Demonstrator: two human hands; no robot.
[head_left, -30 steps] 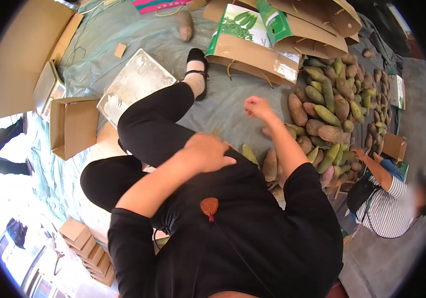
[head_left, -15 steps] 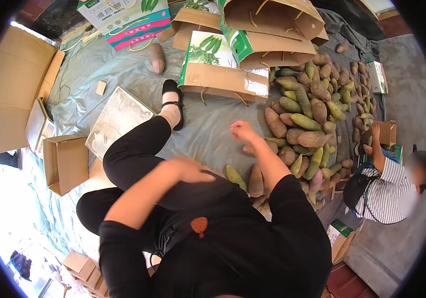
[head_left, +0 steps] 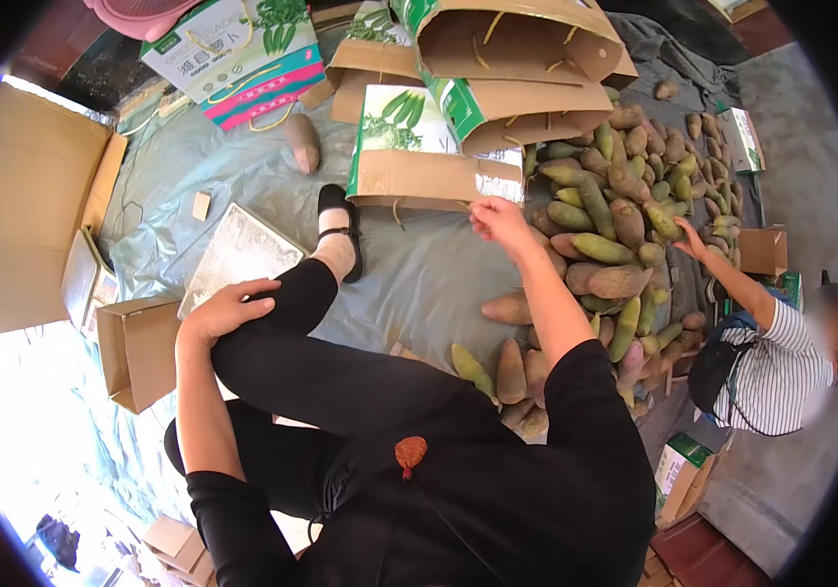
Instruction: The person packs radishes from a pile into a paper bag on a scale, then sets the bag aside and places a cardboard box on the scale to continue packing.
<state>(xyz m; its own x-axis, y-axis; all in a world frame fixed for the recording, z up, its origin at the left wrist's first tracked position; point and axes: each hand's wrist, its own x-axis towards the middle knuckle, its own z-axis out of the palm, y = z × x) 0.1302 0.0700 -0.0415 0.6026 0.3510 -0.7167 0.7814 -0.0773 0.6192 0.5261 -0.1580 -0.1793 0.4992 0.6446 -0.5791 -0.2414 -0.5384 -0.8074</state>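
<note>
My left hand [head_left: 226, 311] rests on my raised knee, its fingers spread over the black trousers, holding nothing. My right hand [head_left: 502, 224] is at the lower edge of a white and green carton [head_left: 419, 174], its fingers closed near the yellow cord handle; whether the cord is between them is too small to tell. Beside it lies a big heap of green and brown radishes [head_left: 617, 282]. Below my right hand, one brownish radish [head_left: 506, 308] lies at the heap's left side.
Open cartons [head_left: 527, 98] stand at the top. A flat scale [head_left: 241, 256] and an open brown box [head_left: 135, 352] are at the left. One radish [head_left: 303, 144] lies apart. At the right, a person in a striped shirt [head_left: 781, 382] reaches to the heap.
My left hand has moved left onto the knee. My right hand has moved up to the carton's edge. The other person's arm now stretches to the heap.
</note>
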